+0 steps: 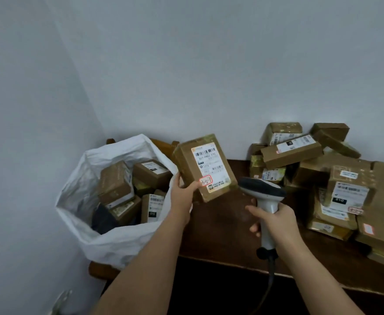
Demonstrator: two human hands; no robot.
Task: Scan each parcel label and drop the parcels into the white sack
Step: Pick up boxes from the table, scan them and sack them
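My left hand [183, 196] grips a brown parcel [205, 168] by its lower left corner, thumb on the face, fingers behind. The parcel is held up, tilted, its white label [209, 167] toward me; a barcode runs along the label's top and a red-edged sticker [205, 180] with handwritten digits sits just above my thumb.

My right hand [274, 220] is closed round the handle of a white scanner [265, 202]. Its dark head points up-left at the parcel's lower right corner, near it but apart. A black cable [270, 267] hangs from the handle's base, below the hand.

The sack [118, 237] stands open just left of my left hand, its rim close to the wrist. Inside lie several brown boxes [116, 183], some labelled, packed against one another, and something dark [103, 220] at the near side that I cannot identify. The sack appears to rest on a wooden chair [100, 270]; only parts of it show.

Right of my right hand, a heap [336, 178] of brown parcels covers the dark tabletop [227, 226], piled against the wall [209, 64], most with white labels, too blurred to read.
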